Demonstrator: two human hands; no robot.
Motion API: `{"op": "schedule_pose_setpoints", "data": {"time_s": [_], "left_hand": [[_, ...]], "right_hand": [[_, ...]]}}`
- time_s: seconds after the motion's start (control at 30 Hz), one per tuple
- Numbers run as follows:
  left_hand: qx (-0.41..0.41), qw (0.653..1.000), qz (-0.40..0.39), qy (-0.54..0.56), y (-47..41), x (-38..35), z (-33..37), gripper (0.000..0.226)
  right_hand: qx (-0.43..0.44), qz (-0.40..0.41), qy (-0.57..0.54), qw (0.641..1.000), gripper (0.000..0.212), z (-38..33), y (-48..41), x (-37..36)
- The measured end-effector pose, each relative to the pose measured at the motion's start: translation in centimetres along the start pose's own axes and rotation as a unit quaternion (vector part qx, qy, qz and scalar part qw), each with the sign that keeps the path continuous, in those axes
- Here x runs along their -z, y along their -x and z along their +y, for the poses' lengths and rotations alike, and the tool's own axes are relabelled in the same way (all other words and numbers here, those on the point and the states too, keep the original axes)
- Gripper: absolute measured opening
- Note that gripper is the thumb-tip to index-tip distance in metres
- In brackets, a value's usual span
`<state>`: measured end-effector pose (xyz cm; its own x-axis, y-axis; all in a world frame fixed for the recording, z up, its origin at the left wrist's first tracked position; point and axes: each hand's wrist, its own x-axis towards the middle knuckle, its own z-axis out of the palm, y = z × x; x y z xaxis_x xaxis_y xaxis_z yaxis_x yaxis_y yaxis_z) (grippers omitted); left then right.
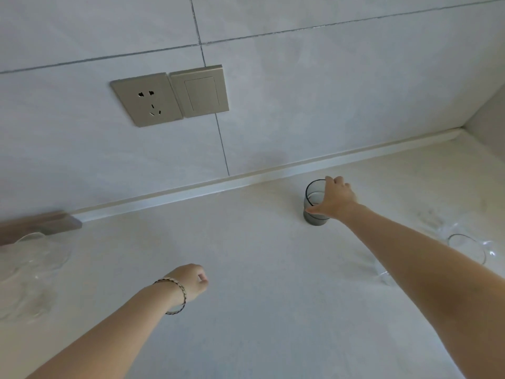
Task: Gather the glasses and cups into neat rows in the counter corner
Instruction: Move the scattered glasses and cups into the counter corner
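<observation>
At the counter's (259,310) back edge my right hand (337,199) grips a glass (313,203), left hand (191,281) curled empty; corner's (459,138) next, I reckon.

The right hand (337,199) covers the right side of the grey glass (314,212), so most of the fingers on that side are out of sight. Only the thumb really shows on the front. The left hand (191,280) is seen from the back with its fingers tucked under, so I can't tell if anything's in there. The clear glasses (32,272) on the left are blurry and run off the edge, no way to count them. The wooden thing (46,224) behind them is cut off too, no clue what it is. Over on the right, a clear glass (468,247) sits partly behind the forearm (410,250), and another glass (385,277) barely peeks out below it.
</observation>
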<state>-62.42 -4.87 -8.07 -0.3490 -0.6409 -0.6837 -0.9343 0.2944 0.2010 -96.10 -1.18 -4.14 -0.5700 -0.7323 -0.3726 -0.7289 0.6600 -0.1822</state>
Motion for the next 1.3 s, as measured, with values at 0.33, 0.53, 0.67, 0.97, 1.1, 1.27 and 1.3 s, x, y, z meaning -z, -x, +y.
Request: {"op": "schedule_pose_setpoints", "data": {"time_s": [0.33,0.53,0.67,0.97,1.1,1.27,1.3], "left_hand": [[0.062,0.996,0.008,0.069,6.2,-2.0,-7.7,0.029],[0.115,0.986,0.025,0.115,13.5,-4.9,-17.8,0.03],[0.156,0.975,0.046,0.152,19.8,-7.5,-26.9,0.03],[0.236,0.952,0.064,0.183,33.0,-13.0,-48.8,0.023],[0.242,0.951,0.06,0.184,33.9,-12.3,-50.4,0.017],[0.262,0.937,0.078,0.218,35.0,-11.4,-57.1,0.031],[0.264,0.936,0.075,0.22,34.8,-10.9,-58.1,0.03]], "right_hand": [[0.112,-0.009,0.076,0.991,0.092,-6.3,7.4,-3.5],[0.225,-0.059,0.086,0.969,0.096,-16.6,16.8,-8.2],[0.28,-0.073,0.099,0.952,0.097,-24.4,24.2,-12.1],[0.362,-0.121,0.122,0.916,0.099,-41.3,40.9,-20.8],[0.379,-0.131,0.132,0.906,0.1,-43.3,42.3,-22.4],[0.415,-0.141,0.141,0.888,0.1,-52.8,44.9,-26.3],[0.42,-0.139,0.145,0.885,0.1,-54.7,45.1,-27.0]]}}
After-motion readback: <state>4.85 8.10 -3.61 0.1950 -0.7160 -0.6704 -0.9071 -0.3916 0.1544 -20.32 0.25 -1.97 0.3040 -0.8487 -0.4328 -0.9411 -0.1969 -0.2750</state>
